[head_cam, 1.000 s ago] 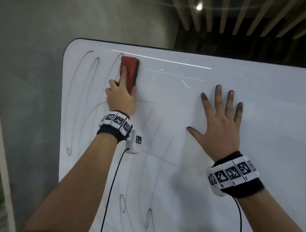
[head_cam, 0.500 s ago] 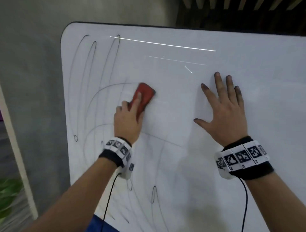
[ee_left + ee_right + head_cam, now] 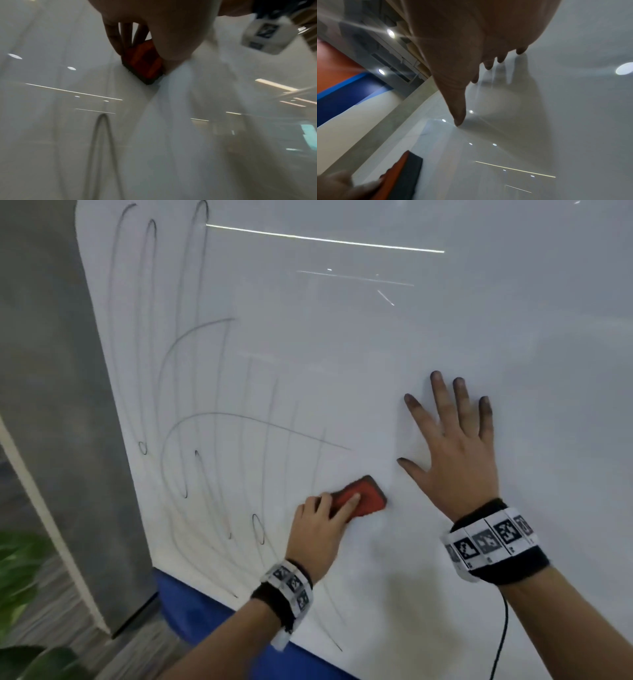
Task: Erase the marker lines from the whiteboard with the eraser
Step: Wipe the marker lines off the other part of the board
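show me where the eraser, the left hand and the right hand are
eraser (image 3: 368,496), head view, red top face.
left hand (image 3: 317,537), head view, back of hand.
right hand (image 3: 459,470), head view, back of hand.

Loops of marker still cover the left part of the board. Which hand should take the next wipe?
Left. The left hand already grips the eraser against the whiteboard, right beside the remaining marker lines. The right hand is flat on already clean board, likely steadying it.

I am pressing a red eraser (image 3: 359,497) with a dark felt underside flat against the whiteboard (image 3: 342,354), tilted, low on it, where thin looping marker lines (image 3: 191,371) are covering its left half.
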`<state>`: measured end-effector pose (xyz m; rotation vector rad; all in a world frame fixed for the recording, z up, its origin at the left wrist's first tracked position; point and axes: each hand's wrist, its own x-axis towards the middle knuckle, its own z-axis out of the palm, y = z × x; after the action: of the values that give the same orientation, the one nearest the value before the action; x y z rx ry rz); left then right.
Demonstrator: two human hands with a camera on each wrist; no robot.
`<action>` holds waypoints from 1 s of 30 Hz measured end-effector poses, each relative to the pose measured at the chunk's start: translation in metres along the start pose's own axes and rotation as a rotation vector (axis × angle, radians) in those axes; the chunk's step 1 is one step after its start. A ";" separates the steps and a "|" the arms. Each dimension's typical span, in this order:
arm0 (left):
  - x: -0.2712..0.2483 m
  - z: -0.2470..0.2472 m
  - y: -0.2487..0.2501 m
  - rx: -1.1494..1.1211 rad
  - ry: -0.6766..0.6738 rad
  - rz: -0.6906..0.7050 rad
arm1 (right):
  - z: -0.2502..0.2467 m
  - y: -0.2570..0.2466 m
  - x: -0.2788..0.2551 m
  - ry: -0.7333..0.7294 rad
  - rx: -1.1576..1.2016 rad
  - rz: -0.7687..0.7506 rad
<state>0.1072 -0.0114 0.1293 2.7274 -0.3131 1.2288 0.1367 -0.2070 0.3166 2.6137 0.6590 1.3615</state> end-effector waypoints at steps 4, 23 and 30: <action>0.041 -0.032 -0.055 0.007 0.147 -0.120 | -0.001 0.014 -0.010 -0.019 -0.017 -0.016; -0.020 0.025 0.042 -0.248 0.071 -0.341 | 0.031 0.024 -0.083 -0.076 0.038 -0.021; 0.083 -0.040 -0.014 -0.287 0.352 -0.606 | 0.037 0.020 -0.090 -0.062 0.078 0.002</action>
<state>0.1357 -0.0009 0.2174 2.0742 0.3288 1.3092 0.1276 -0.2602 0.2331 2.7057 0.7141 1.2743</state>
